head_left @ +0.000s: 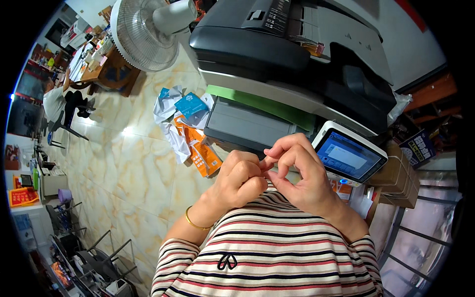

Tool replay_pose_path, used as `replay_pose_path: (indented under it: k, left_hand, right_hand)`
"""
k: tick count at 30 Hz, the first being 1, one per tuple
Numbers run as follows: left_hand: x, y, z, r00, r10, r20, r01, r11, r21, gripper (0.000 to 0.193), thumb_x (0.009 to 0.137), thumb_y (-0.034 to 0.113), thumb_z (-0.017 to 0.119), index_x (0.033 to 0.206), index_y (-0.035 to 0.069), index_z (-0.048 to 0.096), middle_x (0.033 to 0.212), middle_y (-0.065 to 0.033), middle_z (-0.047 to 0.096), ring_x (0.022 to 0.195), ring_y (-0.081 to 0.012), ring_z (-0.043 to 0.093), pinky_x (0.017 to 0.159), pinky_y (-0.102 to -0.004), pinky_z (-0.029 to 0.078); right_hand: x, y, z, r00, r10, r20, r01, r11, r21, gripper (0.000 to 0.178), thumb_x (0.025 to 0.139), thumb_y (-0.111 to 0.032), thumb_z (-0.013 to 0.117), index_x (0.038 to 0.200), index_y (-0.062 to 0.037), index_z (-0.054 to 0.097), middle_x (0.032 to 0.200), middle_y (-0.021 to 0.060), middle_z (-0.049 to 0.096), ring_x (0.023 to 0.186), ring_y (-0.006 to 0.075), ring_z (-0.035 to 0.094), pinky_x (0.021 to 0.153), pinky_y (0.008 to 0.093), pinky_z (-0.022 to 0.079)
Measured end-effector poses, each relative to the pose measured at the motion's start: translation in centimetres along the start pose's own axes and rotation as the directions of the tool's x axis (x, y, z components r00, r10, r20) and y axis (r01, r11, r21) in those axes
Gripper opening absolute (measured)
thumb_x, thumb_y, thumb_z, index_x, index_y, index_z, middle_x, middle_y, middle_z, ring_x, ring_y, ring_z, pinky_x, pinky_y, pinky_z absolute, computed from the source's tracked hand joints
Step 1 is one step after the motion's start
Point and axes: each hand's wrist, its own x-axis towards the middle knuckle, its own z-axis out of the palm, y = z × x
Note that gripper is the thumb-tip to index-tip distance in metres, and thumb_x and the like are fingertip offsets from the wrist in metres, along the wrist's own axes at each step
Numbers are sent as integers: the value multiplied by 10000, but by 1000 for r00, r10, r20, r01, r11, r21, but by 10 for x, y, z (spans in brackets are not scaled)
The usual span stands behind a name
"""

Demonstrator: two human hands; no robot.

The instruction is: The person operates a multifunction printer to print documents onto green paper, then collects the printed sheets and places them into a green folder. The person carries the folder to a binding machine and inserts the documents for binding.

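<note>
My left hand [241,179] is curled closed in front of my striped shirt, with a gold bangle [195,221] on its wrist. Against its fingertips rest the fingers of my right hand [303,177], bent in with thumb and fingers drawn together. Whatever may lie between the fingertips is hidden or too small to make out. Just beyond both hands stands a large dark and grey copier [247,54]. Its lit touchscreen [350,156] is close to my right hand. A grey paper tray [252,123] sits under a green panel or sheet [262,106].
Crumpled white, blue and orange paper wrappers [198,146] lie on the marble-look floor left of the copier. A white fan [143,34] stands behind them. A tied cardboard box [398,175] is at the right. At far left are a wooden desk [111,74], chairs and a person [54,106].
</note>
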Motion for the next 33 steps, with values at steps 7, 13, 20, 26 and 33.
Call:
replay_pose_path:
  k: [7, 13, 20, 26, 33]
  left_hand:
    - [-12, 1, 8, 974, -161, -156, 140, 981, -136, 333, 580, -67, 723, 690, 71, 441, 811, -67, 460, 726, -211, 522, 561, -271, 419]
    - [-16, 9, 19, 824, -523, -218, 385, 799, -461, 384, 722, -159, 670, 816, 77, 382, 931, -96, 463, 786, -184, 538, 690, -280, 490]
    - [-30, 12, 24, 724, -659, -203, 403, 644, -651, 367, 761, -144, 646, 892, 61, 370, 980, -104, 476, 877, -162, 530, 807, -257, 476]
    - [-35, 14, 21, 704, -686, -184, 415, 607, -678, 346, 783, -136, 625, 907, 55, 366, 1008, -118, 484, 928, -169, 541, 843, -259, 471]
    - [-35, 11, 19, 768, -594, -238, 406, 740, -535, 331, 773, -139, 630, 870, 59, 382, 983, -119, 493, 914, -202, 569, 807, -280, 488]
  right_hand:
    - [-2, 8, 8, 998, -34, -59, 40, 994, 102, 283, 747, 113, 666, 765, -58, 441, 996, 101, 493, 854, 180, 656, 771, 292, 535]
    - [2, 20, 17, 988, -94, -125, 115, 978, 172, 288, 774, 113, 649, 792, -63, 422, 994, 90, 478, 846, 153, 645, 929, 379, 495]
    - [2, 24, 28, 979, -132, -157, 153, 979, 135, 282, 766, 118, 647, 778, -56, 426, 952, 95, 495, 830, 155, 621, 906, 395, 513]
    - [5, 24, 29, 958, -252, -140, 245, 967, -68, 284, 754, 120, 653, 762, -52, 427, 920, 104, 507, 827, 183, 625, 877, 410, 529]
    - [5, 23, 29, 946, -303, -111, 278, 941, -194, 284, 740, 118, 668, 756, -39, 432, 899, 107, 514, 820, 200, 620, 839, 388, 550]
